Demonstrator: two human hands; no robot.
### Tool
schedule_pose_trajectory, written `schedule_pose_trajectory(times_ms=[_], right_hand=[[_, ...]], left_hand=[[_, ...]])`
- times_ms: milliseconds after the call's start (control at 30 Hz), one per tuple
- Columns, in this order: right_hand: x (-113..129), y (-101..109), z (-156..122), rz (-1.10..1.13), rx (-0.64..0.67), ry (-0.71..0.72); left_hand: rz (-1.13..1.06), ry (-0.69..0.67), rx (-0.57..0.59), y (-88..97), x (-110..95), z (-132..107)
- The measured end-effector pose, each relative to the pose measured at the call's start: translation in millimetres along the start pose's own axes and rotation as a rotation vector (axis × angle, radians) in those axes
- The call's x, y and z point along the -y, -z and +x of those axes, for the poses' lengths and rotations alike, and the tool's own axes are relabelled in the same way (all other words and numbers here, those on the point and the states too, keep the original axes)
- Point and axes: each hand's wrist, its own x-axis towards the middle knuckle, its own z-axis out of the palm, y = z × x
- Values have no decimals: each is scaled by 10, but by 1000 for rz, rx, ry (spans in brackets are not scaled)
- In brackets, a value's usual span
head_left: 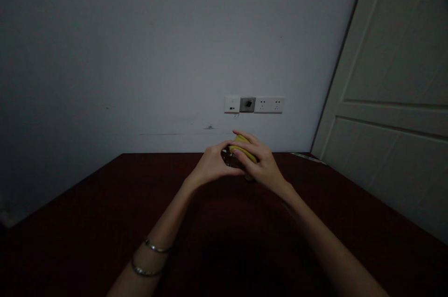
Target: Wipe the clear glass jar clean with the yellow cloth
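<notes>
Both my hands meet above the far part of a dark red table (pixel 105 222). My right hand (pixel 261 162) is closed around a small yellow object (pixel 241 144), fingers wrapped over its top. My left hand (pixel 212 164) pinches a small dark, partly shiny item (pixel 229 157) that sits against the yellow object. The dim light hides what the dark item is. Two thin metal bangles (pixel 150 257) circle my left forearm.
A pale wall stands right behind the table, with a row of white sockets and a grey switch (pixel 254 104) just above my hands. A cream panelled door (pixel 392 101) fills the right side. A thin flat strip (pixel 308 157) lies at the table's far right edge.
</notes>
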Motion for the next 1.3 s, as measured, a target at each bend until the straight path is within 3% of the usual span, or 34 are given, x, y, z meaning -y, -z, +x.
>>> schedule_pose_trajectory(times_ms=[133, 267, 400, 667, 900, 967, 1133, 1200, 1300], right_hand=[[80, -17, -10, 16, 41, 112], [-33, -51, 17, 170, -143, -85], [-135, -51, 39, 312, -183, -267], [26, -24, -25, 210, -92, -11], [-143, -20, 22, 299, -189, -238], [-117, -15, 18, 234, -150, -200], [37, -11, -11, 58, 86, 49], [34, -19, -9, 67, 58, 35], [-66, -32, 7, 161, -83, -100]], left_hand=[[-141, 44, -6, 14, 2, -8], [-162, 68, 45, 14, -45, -8], [-219, 86, 73, -23, -69, 7], [-412, 171, 21, -51, 9, 48], [-244, 142, 62, -77, -55, 33], [-174, 136, 57, -74, -48, 29], [-26, 150, 8, -34, -4, 32], [-15, 145, 2, -27, -4, 33], [-80, 129, 8, -39, -26, 33]])
